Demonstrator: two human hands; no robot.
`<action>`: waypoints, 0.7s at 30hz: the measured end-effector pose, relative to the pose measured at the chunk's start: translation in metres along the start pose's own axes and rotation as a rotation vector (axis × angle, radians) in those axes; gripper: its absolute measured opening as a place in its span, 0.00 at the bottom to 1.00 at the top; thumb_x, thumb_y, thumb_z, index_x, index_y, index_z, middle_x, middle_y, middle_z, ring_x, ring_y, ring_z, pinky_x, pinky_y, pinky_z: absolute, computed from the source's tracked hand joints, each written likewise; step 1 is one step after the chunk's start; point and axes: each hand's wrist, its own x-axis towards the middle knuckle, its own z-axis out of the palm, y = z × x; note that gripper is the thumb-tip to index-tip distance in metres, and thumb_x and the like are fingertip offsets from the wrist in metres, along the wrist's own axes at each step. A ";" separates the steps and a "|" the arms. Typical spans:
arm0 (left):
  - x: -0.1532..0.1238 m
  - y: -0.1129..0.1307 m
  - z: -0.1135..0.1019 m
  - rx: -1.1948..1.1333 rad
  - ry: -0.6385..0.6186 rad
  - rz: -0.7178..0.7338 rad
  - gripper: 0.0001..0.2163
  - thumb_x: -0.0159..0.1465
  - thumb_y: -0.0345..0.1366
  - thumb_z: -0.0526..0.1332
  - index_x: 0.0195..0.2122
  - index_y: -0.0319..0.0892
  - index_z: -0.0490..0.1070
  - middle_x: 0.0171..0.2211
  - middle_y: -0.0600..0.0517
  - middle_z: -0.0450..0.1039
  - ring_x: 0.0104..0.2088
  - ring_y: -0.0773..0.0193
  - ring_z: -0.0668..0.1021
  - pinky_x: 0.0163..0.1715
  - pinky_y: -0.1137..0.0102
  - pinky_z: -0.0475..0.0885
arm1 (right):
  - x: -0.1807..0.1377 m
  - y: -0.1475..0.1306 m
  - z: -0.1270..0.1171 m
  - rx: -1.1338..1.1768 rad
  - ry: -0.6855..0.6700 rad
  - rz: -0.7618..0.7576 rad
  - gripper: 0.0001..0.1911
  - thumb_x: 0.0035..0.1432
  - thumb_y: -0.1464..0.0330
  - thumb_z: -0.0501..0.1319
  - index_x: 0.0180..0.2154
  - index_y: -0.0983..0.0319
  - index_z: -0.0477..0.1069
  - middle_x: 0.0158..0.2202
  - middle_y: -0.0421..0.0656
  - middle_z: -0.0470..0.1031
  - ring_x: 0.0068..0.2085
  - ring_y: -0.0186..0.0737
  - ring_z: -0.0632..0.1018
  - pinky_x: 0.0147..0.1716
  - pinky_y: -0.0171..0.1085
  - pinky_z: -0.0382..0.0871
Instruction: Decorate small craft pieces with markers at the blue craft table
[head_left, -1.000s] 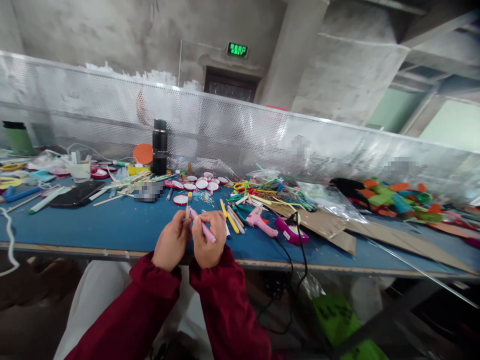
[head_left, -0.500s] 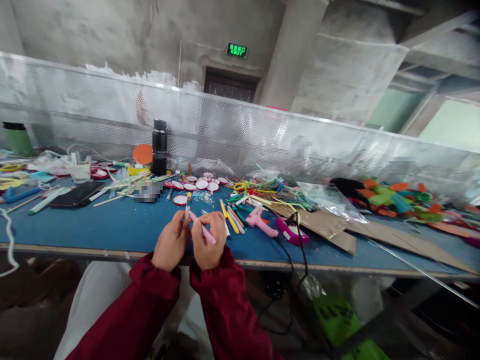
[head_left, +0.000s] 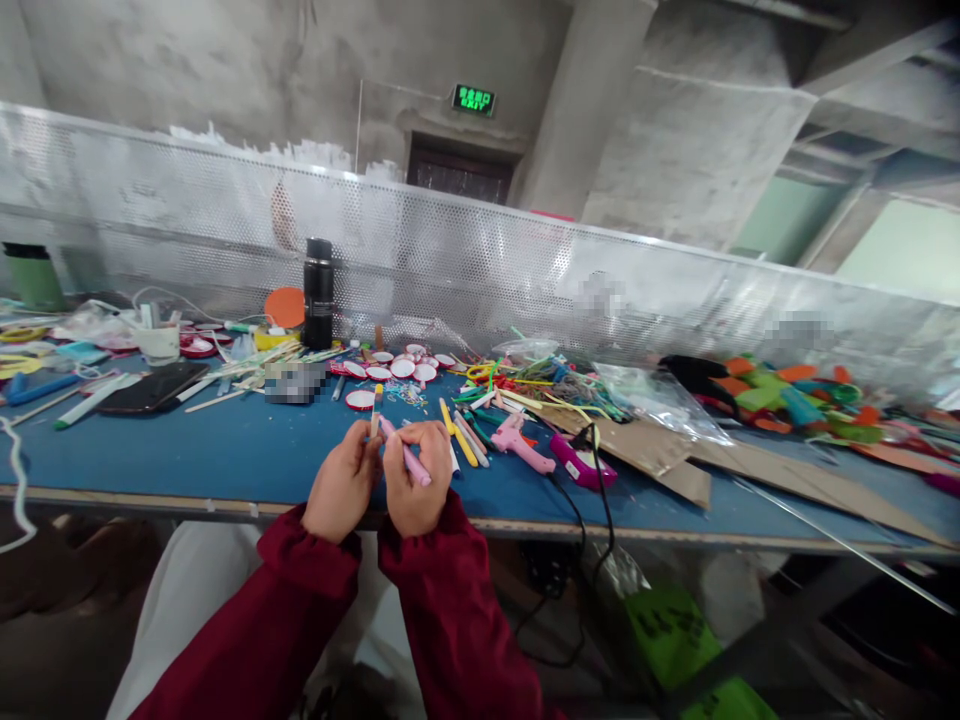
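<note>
My left hand (head_left: 342, 484) pinches a thin, flat craft stick (head_left: 377, 397), held upright, with a yellow end and a pale lower part. Gripped like a pen in my right hand (head_left: 417, 490) is a light purple marker (head_left: 414, 464). Its tip points up and left at the stick; whether it touches cannot be made out. Just right of my hands lie yellow markers (head_left: 460, 435) and a grey marker (head_left: 474, 440). Beyond the stick is a white disc with a red rim (head_left: 361, 400).
A pink glue gun (head_left: 523, 445) with a black cord and a purple box (head_left: 583, 462) lie to the right, near cardboard (head_left: 675, 470). A black bottle (head_left: 319, 300) stands behind my hands. On the left are a phone (head_left: 154, 388) and a cup (head_left: 159, 343). A perforated metal screen (head_left: 465, 260) backs the table.
Very little differs. Both hands keep their grip in nearly the same place, and the marker tip has shifted very slightly beside the stick.
</note>
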 end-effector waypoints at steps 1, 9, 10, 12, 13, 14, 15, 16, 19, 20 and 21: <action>0.000 0.000 0.000 -0.001 0.002 0.001 0.10 0.66 0.43 0.48 0.36 0.44 0.62 0.26 0.56 0.67 0.22 0.68 0.67 0.24 0.73 0.60 | 0.000 0.000 0.000 0.001 -0.004 -0.001 0.05 0.59 0.70 0.56 0.29 0.60 0.63 0.28 0.39 0.69 0.33 0.36 0.70 0.40 0.39 0.65; 0.000 0.000 -0.001 0.019 -0.009 0.002 0.10 0.67 0.44 0.48 0.35 0.44 0.61 0.24 0.57 0.66 0.22 0.68 0.66 0.23 0.74 0.59 | 0.000 0.000 0.000 0.003 0.000 -0.004 0.05 0.59 0.70 0.56 0.29 0.60 0.64 0.28 0.39 0.69 0.33 0.36 0.70 0.40 0.39 0.65; 0.000 0.000 0.000 0.023 -0.009 0.000 0.10 0.66 0.44 0.48 0.35 0.44 0.61 0.24 0.56 0.66 0.22 0.68 0.66 0.23 0.74 0.58 | 0.000 0.000 0.000 0.004 0.001 -0.004 0.05 0.59 0.70 0.57 0.30 0.60 0.64 0.29 0.39 0.69 0.34 0.36 0.71 0.40 0.39 0.65; 0.000 0.000 0.000 0.027 -0.008 -0.007 0.10 0.66 0.44 0.48 0.35 0.44 0.61 0.25 0.56 0.67 0.22 0.68 0.66 0.23 0.74 0.58 | 0.000 0.000 0.000 0.005 0.002 0.000 0.05 0.59 0.70 0.57 0.30 0.60 0.64 0.29 0.39 0.69 0.34 0.36 0.70 0.40 0.39 0.65; 0.000 -0.001 0.000 0.028 -0.009 -0.009 0.10 0.66 0.44 0.48 0.35 0.44 0.61 0.25 0.56 0.67 0.22 0.68 0.66 0.23 0.74 0.58 | 0.000 0.000 0.000 0.004 -0.001 0.003 0.05 0.59 0.70 0.57 0.30 0.60 0.64 0.28 0.39 0.69 0.33 0.36 0.70 0.40 0.39 0.65; 0.000 -0.001 0.000 0.028 -0.008 -0.009 0.10 0.66 0.44 0.48 0.36 0.44 0.61 0.25 0.56 0.67 0.22 0.68 0.66 0.23 0.74 0.59 | 0.000 0.000 0.000 0.005 -0.007 0.004 0.05 0.59 0.70 0.57 0.29 0.60 0.64 0.28 0.39 0.69 0.33 0.36 0.70 0.40 0.39 0.65; 0.000 -0.001 0.000 0.030 -0.007 -0.005 0.10 0.66 0.44 0.48 0.36 0.44 0.62 0.25 0.56 0.67 0.22 0.68 0.66 0.23 0.74 0.59 | 0.000 -0.001 0.000 0.007 -0.016 0.002 0.06 0.59 0.70 0.57 0.29 0.60 0.63 0.28 0.39 0.69 0.33 0.36 0.70 0.40 0.39 0.65; 0.000 -0.001 0.000 0.032 -0.006 0.000 0.10 0.66 0.44 0.48 0.36 0.44 0.62 0.25 0.56 0.68 0.22 0.68 0.67 0.24 0.73 0.59 | 0.000 -0.001 0.000 0.009 -0.024 0.000 0.06 0.59 0.70 0.57 0.29 0.60 0.63 0.28 0.39 0.69 0.33 0.36 0.70 0.40 0.39 0.65; 0.000 -0.001 0.000 0.044 -0.005 0.011 0.11 0.66 0.44 0.48 0.35 0.44 0.62 0.25 0.55 0.69 0.24 0.67 0.69 0.26 0.73 0.61 | 0.000 -0.001 -0.001 0.012 -0.030 -0.005 0.06 0.59 0.70 0.57 0.28 0.60 0.62 0.27 0.39 0.68 0.33 0.35 0.70 0.40 0.39 0.65; 0.000 -0.001 0.000 0.049 -0.007 0.010 0.11 0.66 0.45 0.48 0.35 0.44 0.61 0.24 0.56 0.68 0.24 0.66 0.69 0.26 0.73 0.62 | 0.000 -0.002 -0.001 0.011 -0.025 -0.005 0.06 0.59 0.70 0.57 0.28 0.60 0.62 0.27 0.39 0.68 0.33 0.36 0.70 0.40 0.39 0.65; 0.000 -0.001 0.000 0.053 -0.009 0.009 0.11 0.66 0.45 0.48 0.35 0.44 0.61 0.24 0.56 0.67 0.24 0.66 0.70 0.27 0.72 0.62 | 0.000 -0.002 -0.001 0.009 -0.020 -0.005 0.06 0.59 0.70 0.57 0.29 0.60 0.62 0.28 0.39 0.68 0.33 0.36 0.70 0.40 0.39 0.65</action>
